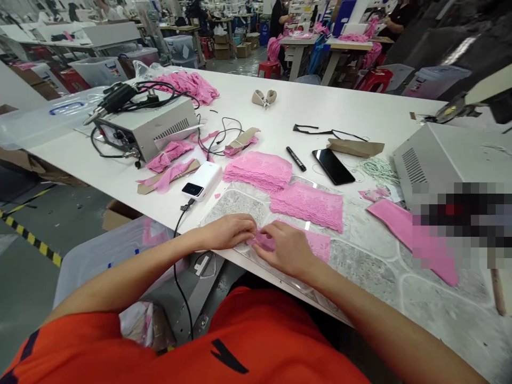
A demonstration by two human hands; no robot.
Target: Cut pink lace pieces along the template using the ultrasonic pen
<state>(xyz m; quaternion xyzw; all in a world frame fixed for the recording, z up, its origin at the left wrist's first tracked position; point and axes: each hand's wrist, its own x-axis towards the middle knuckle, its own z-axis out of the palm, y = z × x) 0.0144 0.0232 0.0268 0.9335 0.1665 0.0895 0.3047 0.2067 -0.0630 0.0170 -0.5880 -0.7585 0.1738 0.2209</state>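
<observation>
A pink lace piece (319, 245) lies near the front edge of the table, and its left end is between my hands. My left hand (236, 231) has its fingers pinched together at that end. Closed on the same end is my right hand (286, 248), thumb and fingers curled round the fabric. Just beyond them are two stacks of pink lace, one (258, 169) at the back left and another (308, 205) closer on the right. The fingertips partly hide the held fabric.
A white power bank (202, 181) with a cable lies left of the stacks. Behind are a marker (296, 159), a phone (333, 166) and a grey box device (148, 125). A pink strip (412, 234) lies at right. Other people work at far tables.
</observation>
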